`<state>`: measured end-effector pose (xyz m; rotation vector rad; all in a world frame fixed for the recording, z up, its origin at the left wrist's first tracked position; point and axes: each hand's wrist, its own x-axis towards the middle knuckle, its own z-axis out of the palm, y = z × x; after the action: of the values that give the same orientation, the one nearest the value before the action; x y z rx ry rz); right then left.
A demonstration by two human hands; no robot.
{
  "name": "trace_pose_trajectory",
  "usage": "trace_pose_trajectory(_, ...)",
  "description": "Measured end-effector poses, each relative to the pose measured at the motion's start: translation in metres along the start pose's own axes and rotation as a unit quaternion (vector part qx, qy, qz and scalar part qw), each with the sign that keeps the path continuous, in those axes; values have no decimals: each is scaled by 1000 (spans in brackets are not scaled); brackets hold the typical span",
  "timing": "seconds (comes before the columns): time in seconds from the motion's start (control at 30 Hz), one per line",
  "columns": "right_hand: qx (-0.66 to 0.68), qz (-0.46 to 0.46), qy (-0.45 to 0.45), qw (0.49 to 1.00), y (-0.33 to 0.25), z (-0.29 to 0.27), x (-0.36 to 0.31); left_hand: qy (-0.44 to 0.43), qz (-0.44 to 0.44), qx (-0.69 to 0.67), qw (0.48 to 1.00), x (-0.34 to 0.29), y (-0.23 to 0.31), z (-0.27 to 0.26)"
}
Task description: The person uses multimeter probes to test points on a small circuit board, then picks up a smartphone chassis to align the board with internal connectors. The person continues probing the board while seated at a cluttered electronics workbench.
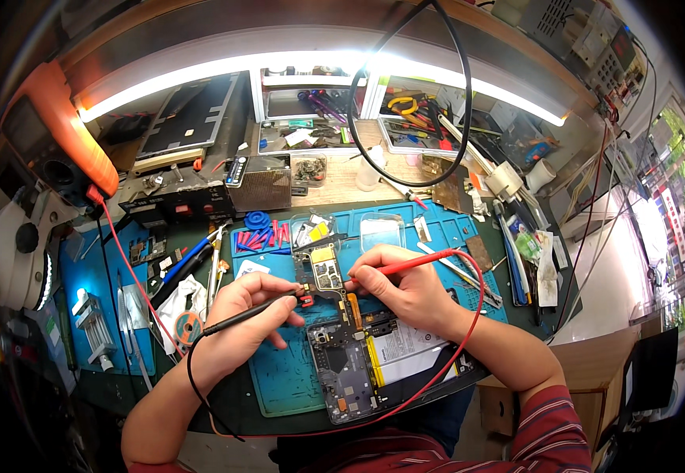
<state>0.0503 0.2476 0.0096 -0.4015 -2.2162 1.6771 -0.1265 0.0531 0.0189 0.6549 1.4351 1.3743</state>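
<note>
My left hand (240,315) is closed round a black test probe (252,312), its tip close to the lower left edge of a circuit board (326,272). My right hand (405,290) grips a red test probe (419,263), aimed at the board's right edge; exact tip contact is too small to tell. Shiny metal frames and a yellowish patch show on the board. An orange flex cable (355,310) lies just below it. Nearer me is an opened electronic device (341,374) with a white-and-yellow battery (407,352). A small red-ended piece (306,301) sits beside my left fingertips.
A blue work mat (279,378) lies under the device. An orange multimeter (63,138) stands at far left. The red lead (480,315) loops over my right forearm. Tweezers and tools (516,260) lie right; parts trays (303,134) stand behind. A black cable loop (468,87) hangs above.
</note>
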Motion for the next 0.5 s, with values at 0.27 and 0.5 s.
trace_pose_trajectory(0.27,5,0,-2,1000,4,0,1,0,0,2,1000,0,0,0)
trace_pose_trajectory(0.5,5,7,-2,1000,4,-1,0,-2,-1,4,1000,0,0,0)
